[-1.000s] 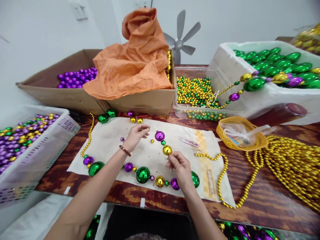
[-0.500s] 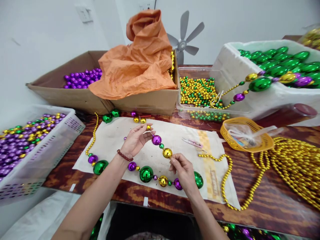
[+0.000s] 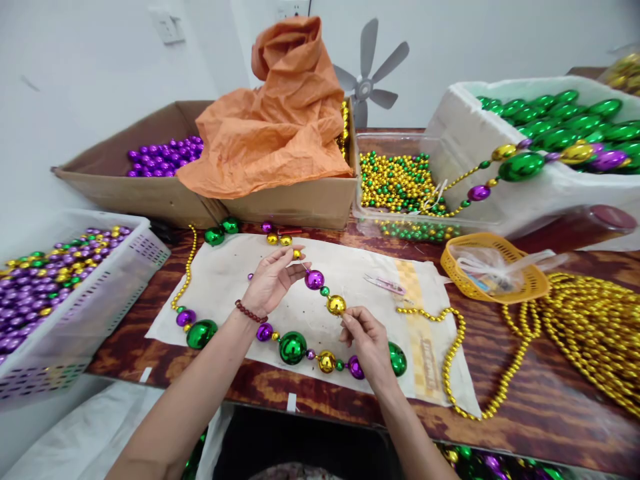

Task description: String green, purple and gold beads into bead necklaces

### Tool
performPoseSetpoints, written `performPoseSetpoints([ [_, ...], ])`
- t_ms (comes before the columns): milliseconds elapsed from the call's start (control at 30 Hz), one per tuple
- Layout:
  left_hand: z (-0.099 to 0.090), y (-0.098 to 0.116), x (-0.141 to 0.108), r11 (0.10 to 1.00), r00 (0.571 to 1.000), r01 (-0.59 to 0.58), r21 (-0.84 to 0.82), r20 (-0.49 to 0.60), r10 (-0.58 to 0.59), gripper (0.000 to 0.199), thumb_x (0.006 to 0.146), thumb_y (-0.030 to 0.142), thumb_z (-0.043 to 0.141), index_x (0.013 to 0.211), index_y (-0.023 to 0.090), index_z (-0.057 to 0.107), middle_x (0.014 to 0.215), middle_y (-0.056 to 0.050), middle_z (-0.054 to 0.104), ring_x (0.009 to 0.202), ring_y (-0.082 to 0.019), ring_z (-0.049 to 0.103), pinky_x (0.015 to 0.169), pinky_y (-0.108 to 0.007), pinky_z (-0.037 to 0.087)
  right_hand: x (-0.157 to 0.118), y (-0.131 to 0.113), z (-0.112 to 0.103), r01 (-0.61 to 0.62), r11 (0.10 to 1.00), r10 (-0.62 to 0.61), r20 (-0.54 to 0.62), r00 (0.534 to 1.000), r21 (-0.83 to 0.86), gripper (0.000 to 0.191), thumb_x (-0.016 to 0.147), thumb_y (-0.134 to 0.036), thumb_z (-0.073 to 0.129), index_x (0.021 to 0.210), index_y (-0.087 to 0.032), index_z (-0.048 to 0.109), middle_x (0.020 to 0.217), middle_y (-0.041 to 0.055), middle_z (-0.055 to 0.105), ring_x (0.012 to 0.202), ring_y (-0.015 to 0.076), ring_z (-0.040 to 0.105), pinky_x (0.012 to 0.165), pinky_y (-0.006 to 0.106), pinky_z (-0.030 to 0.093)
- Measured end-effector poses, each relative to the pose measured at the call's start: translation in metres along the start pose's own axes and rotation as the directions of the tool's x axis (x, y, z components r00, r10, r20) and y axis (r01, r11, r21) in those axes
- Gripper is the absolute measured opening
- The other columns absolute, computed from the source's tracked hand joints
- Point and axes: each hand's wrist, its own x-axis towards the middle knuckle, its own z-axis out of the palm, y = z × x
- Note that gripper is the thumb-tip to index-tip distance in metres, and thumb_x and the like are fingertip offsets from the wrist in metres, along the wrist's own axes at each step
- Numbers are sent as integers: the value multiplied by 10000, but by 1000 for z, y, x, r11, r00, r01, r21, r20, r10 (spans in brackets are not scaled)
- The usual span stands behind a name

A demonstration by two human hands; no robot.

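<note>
Between my hands hangs a short strand of beads, with a purple bead [image 3: 315, 279], a small green bead [image 3: 325, 291] and a gold bead [image 3: 335, 305]. My left hand [image 3: 274, 279] pinches a small gold bead [image 3: 297, 254] at the strand's upper end, where a bit of thin string or wire shows. My right hand [image 3: 364, 337] is closed at the lower end, fingertips against the larger gold bead. Below, a row of beads with a big green bead [image 3: 293, 348] lies on the white cloth [image 3: 345, 260]. My right hand partly hides a purple bead [image 3: 356, 367].
Pink-handled snips [image 3: 389, 285] rest on the cloth. Gold bead chains [image 3: 595, 333] and a yellow basket [image 3: 450, 277] lie right. Behind stand a cardboard box [image 3: 295, 203], a clear bin [image 3: 375, 217] and a white foam box [image 3: 465, 127]. A white crate [image 3: 120, 287] of beads stands left.
Almost nothing differs. The strand between my hands has shifted very slightly to the right and up, and both hands keep their grip.
</note>
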Motion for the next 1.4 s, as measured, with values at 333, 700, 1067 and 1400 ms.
performPoseSetpoints([
  [333,-4,-2,0,1000,1000,-20,23,-3,20,212,806,252,802,987,164,738,920,-28,741,801,-165,745,812,-314,592,0,6,1,8,1000,-8,-5,1000,16,317,814,-499,681,742,-199,609,527,-25,567,476,121,510,488,232,419],
  [700,-2,-3,1,998,999,-32,51,-20,33,225,799,268,806,989,173,730,921,-28,741,789,-167,746,783,-302,573,0,9,1,2,1000,-2,-13,1000,25,308,824,-486,691,759,-194,615,556,-28,570,496,118,519,506,231,428],
  [1067,3,-12,-2,974,989,-130,186,-39,139,343,673,256,879,970,168,733,824,-5,720,761,-136,694,738,-267,543,6,8,3,-68,987,65,23,998,143,360,723,-517,778,719,-183,644,592,-22,592,469,107,529,476,231,428],
  [1400,7,-9,-5,913,977,-179,366,-46,210,253,673,350,871,780,157,748,794,-34,730,735,-154,662,715,-293,543,14,5,-9,-215,957,203,78,976,193,396,607,-485,827,799,-180,663,716,23,701,528,139,642,454,214,472],
])
